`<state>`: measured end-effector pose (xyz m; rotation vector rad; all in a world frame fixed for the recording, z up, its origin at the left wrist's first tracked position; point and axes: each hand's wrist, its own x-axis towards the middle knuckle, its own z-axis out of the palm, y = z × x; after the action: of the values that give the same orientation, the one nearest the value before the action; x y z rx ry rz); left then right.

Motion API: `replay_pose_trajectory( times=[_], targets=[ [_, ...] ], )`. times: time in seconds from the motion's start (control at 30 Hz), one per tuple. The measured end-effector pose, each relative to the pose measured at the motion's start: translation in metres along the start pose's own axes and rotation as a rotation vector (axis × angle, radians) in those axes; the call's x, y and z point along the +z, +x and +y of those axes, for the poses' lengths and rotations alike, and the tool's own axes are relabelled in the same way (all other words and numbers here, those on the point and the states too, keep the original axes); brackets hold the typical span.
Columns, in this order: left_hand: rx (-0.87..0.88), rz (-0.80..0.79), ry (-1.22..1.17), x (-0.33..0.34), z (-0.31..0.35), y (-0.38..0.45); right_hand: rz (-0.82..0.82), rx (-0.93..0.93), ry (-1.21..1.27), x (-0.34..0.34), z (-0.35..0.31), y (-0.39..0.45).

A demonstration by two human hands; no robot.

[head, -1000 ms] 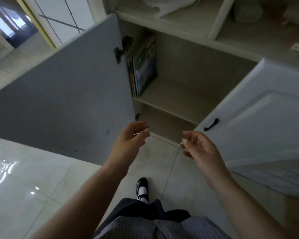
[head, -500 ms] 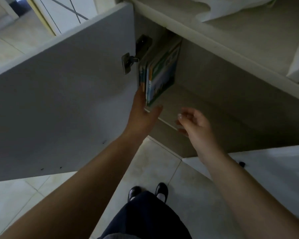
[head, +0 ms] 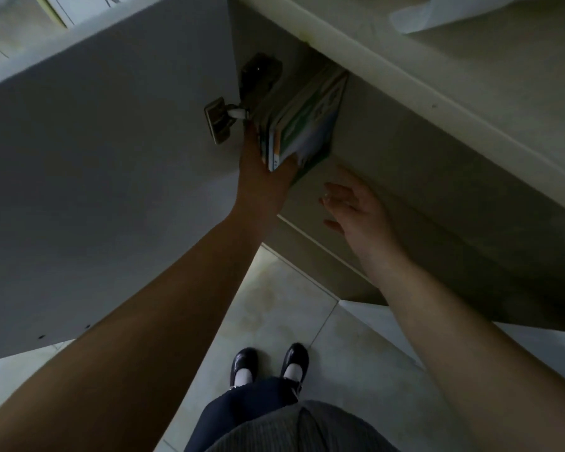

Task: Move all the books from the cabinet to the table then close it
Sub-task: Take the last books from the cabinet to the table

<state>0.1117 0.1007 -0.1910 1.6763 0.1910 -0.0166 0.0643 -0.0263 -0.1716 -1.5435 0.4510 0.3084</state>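
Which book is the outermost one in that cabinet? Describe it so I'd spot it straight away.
Start at the open grey cabinet door and its metal hinge. Just right of the hinge stand the books, gripped by the left hand. The outermost one shows a green-and-blue cover; its neighbours show only edges.

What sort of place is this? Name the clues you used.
Probably a room in a home. A built-in cabinet stands open on a glossy tiled floor, and the left hand holds a stack of books on its shelf.
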Motion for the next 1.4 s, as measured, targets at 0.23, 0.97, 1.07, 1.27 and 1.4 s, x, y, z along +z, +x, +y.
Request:
replay_pose_trajectory(
  times=[0.23, 0.97, 1.07, 1.27, 1.4],
  targets=[
    [-0.047, 0.071, 0.08, 0.011, -0.009, 0.012, -0.003, 0.007, -0.012, -0.004, -0.006, 0.009],
    [-0.043, 0.02, 0.382, 0.033, -0.04, 0.029, -0.005, 0.089, -0.046, -0.029, 0.011, 0.014],
    [-0.045, -0.066, 0.379, 0.026, -0.035, 0.023, -0.039, 0.139, -0.042, -0.035, 0.013, 0.012],
    [-0.161, -0.134, 0.151, 0.015, -0.01, -0.017, 0.003, 0.286, 0.03, -0.049, 0.04, -0.006],
    [-0.247, -0.192, -0.019, 0.005, 0.01, -0.052, 0.063, 0.273, -0.077, -0.075, 0.059, -0.034]
  ],
)
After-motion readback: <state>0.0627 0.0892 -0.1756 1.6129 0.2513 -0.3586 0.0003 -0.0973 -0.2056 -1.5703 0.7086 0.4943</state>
